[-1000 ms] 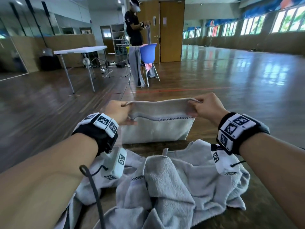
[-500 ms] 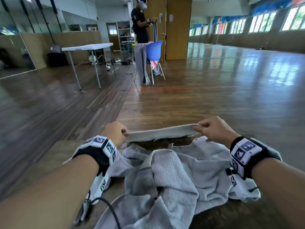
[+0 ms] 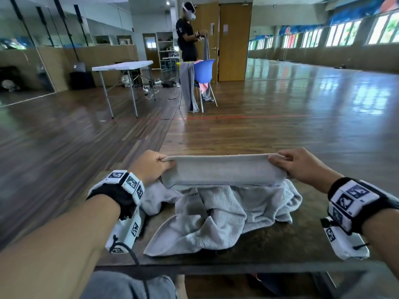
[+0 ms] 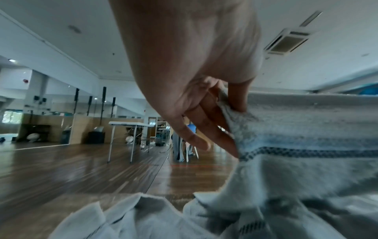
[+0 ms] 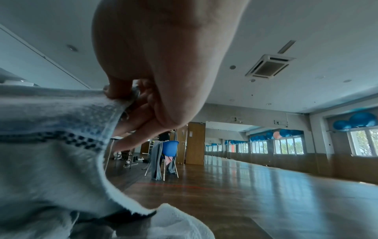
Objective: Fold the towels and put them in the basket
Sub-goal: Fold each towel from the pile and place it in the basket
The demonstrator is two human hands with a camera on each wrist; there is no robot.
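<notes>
A pale grey towel (image 3: pixel 223 170) with a dark checked stripe is stretched flat between my two hands over the far part of the dark table (image 3: pixel 248 253). My left hand (image 3: pixel 151 165) pinches its left top corner; thumb and fingers clamp the cloth in the left wrist view (image 4: pixel 227 103). My right hand (image 3: pixel 300 164) pinches the right top corner, seen close in the right wrist view (image 5: pixel 122 95). The towel's lower edge hangs down onto a crumpled pile of grey towels (image 3: pixel 218 219) lying on the table below. No basket is in view.
Beyond the table spreads a glossy wooden floor. Further back stand a white folding table (image 3: pixel 123 66) and a blue chair (image 3: pixel 204 71) draped with grey cloth, with another person (image 3: pixel 187 33) standing behind it. My knee in grey fabric (image 3: pixel 129 285) shows under the table's near edge.
The towel hung as a tall folded panel a second ago, dropped low and edge-on half a second ago, and is now lifted slightly, stretched wide over the pile. My view tilted.
</notes>
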